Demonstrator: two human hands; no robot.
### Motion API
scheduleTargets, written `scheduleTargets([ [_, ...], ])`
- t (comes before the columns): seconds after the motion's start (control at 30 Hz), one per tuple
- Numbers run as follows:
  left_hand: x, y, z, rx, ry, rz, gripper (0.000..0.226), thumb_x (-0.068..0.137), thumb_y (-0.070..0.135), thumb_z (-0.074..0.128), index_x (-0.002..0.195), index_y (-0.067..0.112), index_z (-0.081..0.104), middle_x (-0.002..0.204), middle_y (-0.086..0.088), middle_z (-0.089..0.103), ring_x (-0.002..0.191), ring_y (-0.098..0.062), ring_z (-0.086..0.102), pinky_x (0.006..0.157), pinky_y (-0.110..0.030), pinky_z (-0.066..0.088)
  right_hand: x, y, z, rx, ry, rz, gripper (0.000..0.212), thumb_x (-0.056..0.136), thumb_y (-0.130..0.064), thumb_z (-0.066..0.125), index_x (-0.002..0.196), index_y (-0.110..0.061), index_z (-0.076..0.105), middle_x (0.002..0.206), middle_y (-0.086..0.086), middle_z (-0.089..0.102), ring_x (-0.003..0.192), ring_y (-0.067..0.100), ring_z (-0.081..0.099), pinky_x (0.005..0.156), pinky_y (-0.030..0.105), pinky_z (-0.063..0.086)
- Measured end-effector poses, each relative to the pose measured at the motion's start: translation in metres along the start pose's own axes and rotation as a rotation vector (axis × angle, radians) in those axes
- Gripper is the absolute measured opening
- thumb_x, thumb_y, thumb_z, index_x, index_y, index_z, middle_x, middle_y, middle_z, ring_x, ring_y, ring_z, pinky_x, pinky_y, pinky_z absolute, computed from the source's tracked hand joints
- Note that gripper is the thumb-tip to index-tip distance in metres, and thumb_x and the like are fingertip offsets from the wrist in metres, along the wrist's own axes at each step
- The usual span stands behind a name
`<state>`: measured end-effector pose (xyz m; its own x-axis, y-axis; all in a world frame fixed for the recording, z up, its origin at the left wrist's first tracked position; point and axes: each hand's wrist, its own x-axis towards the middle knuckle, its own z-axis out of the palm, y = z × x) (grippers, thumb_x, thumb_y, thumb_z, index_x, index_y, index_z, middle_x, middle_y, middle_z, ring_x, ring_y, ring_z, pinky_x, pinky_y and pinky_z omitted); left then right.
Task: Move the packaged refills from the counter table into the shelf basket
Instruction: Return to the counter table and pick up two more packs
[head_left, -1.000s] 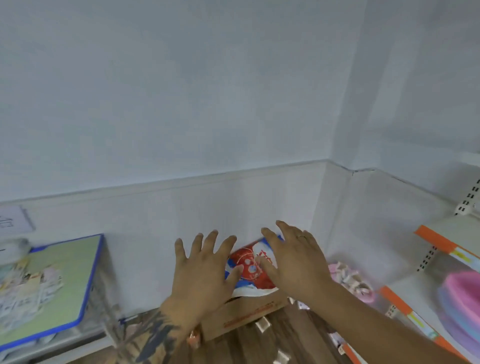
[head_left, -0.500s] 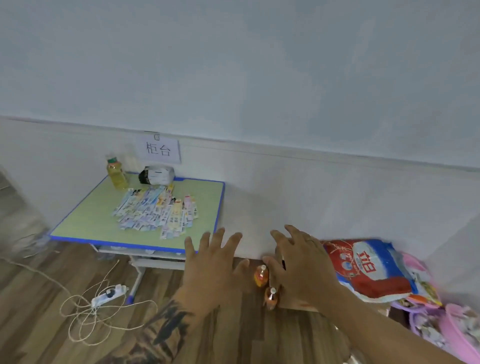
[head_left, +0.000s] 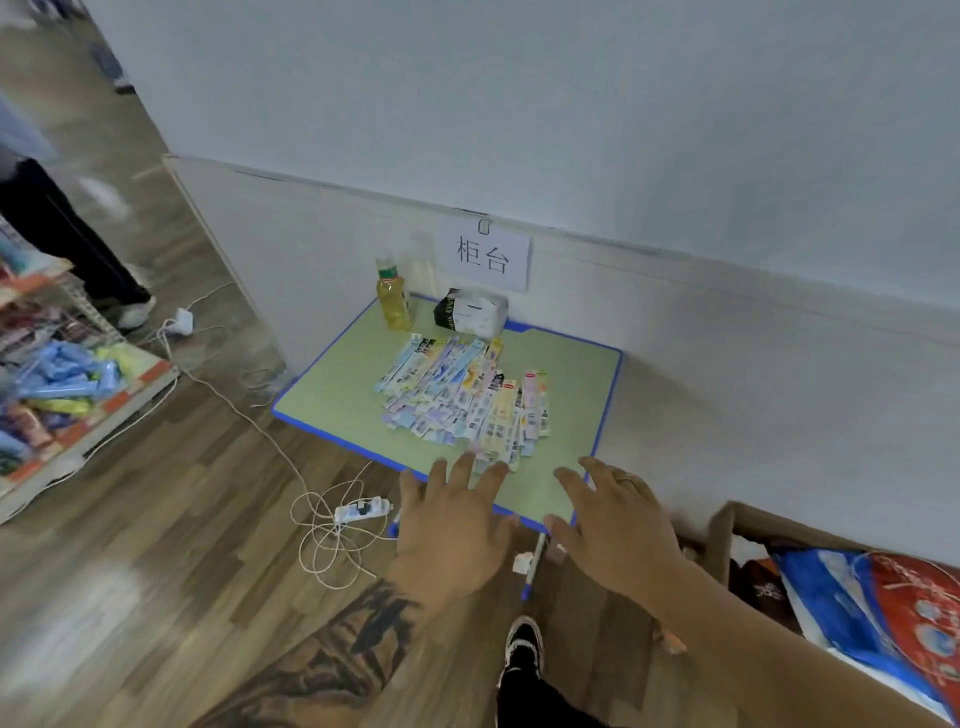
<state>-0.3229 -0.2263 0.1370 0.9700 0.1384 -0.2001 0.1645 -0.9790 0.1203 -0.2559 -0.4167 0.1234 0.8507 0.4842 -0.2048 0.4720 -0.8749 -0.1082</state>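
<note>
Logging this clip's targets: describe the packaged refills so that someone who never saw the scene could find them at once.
Find the green counter table with the blue rim, under the white wall sign. The packaged refills are the fanned heap of slim, flat, pastel packets with barcodes at its middle. Unlike the upright yellow bottle and the tissue pack behind them, they lie flat and overlap.

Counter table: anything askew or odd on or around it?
The packaged refills lie in a loose, fanned heap on the counter table, not stacked. A power strip and its tangled cable lie on the floor beside it: a trip risk.
</note>
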Motion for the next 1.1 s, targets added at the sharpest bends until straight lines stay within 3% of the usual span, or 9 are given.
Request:
scheduleTargets([
  [0.27, 0.122, -0.012, 0.005, 0.019, -0.082, -0.007, 0.065, 0.102, 0.065, 0.031, 0.159, 0.044, 0.011, 0.171, -0.002, 0.012, 0.157, -0.032, 0.011, 0.123, -0.064, 0.004, 0.121, 0.027, 0.019, 0.054, -0.092, 0.013, 0.058, 0.102, -0.063, 0.037, 0.151, -0.033, 0.037, 0.160, 0.003, 0.039, 0.142, 0.028, 0.044, 0.117, 0.044, 0.036],
  [0.4, 0.169, -0.015, 0.010, 0.049, -0.101, -0.019, 0.065, 0.102, 0.065, 0.032, 0.160, 0.043, 0.013, 0.171, -0.003, 0.016, 0.157, -0.032, 0.014, 0.123, -0.064, 0.007, 0.177, 0.040, 0.037, 0.120, -0.168, 0.047, 0.049, 0.101, -0.058, 0.041, 0.138, -0.028, 0.051, 0.136, 0.002, 0.057, 0.121, 0.027, 0.058, 0.100, 0.044, 0.048],
  [0.57, 0.203, -0.031, 0.013, 0.076, -0.157, -0.011, 0.065, 0.102, 0.063, 0.033, 0.160, 0.042, 0.012, 0.171, -0.002, 0.015, 0.157, -0.031, 0.014, 0.124, -0.063, 0.008, 0.233, 0.039, 0.062, 0.195, -0.275, 0.128, 0.041, 0.104, -0.050, 0.041, 0.134, -0.024, 0.052, 0.119, 0.006, 0.060, 0.108, 0.029, 0.063, 0.090, 0.043, 0.051],
  [0.73, 0.229, -0.051, 0.016, 0.045, -0.245, -0.002, 0.064, 0.102, 0.061, 0.034, 0.159, 0.043, 0.012, 0.171, -0.002, 0.010, 0.158, -0.030, 0.008, 0.124, -0.062, 0.005, 0.276, 0.033, 0.084, 0.460, -0.240, 0.415, 0.036, 0.104, -0.042, 0.044, 0.127, -0.016, 0.051, 0.116, 0.011, 0.058, 0.107, 0.034, 0.061, 0.086, 0.044, 0.053],
  [0.9, 0.259, -0.070, 0.028, 0.038, -0.305, 0.106, 0.063, 0.102, 0.062, 0.034, 0.159, 0.041, 0.014, 0.170, -0.005, 0.015, 0.157, -0.033, 0.011, 0.123, -0.064, 0.006, 0.303, 0.031, 0.099, 0.482, -0.173, 0.683, 0.018, 0.102, -0.023, 0.046, 0.113, -0.010, 0.051, 0.109, 0.011, 0.058, 0.099, 0.034, 0.061, 0.071, 0.039, 0.047],
  [1.0, 0.277, -0.079, 0.031, 0.019, -0.363, 0.180, 0.063, 0.102, 0.061, 0.035, 0.158, 0.041, 0.015, 0.170, -0.006, 0.016, 0.157, -0.033, 0.011, 0.123, -0.064, 0.004, 0.313, 0.027, 0.103, 0.517, -0.226, 0.809, 0.009, 0.098, -0.010, 0.047, 0.104, -0.009, 0.053, 0.106, 0.011, 0.062, 0.093, 0.031, 0.061, 0.072, 0.037, 0.047],
  [1.1, 0.297, -0.087, 0.032, 0.033, -0.372, 0.283, 0.063, 0.102, 0.060, 0.037, 0.159, 0.039, 0.017, 0.170, -0.008, 0.016, 0.156, -0.036, 0.013, 0.122, -0.065, 0.004, 0.319, 0.027, 0.104, 0.612, -0.253, 0.948, 0.010, 0.095, -0.009, 0.049, 0.101, -0.009, 0.057, 0.104, 0.011, 0.065, 0.088, 0.029, 0.059, 0.075, 0.037, 0.052],
])
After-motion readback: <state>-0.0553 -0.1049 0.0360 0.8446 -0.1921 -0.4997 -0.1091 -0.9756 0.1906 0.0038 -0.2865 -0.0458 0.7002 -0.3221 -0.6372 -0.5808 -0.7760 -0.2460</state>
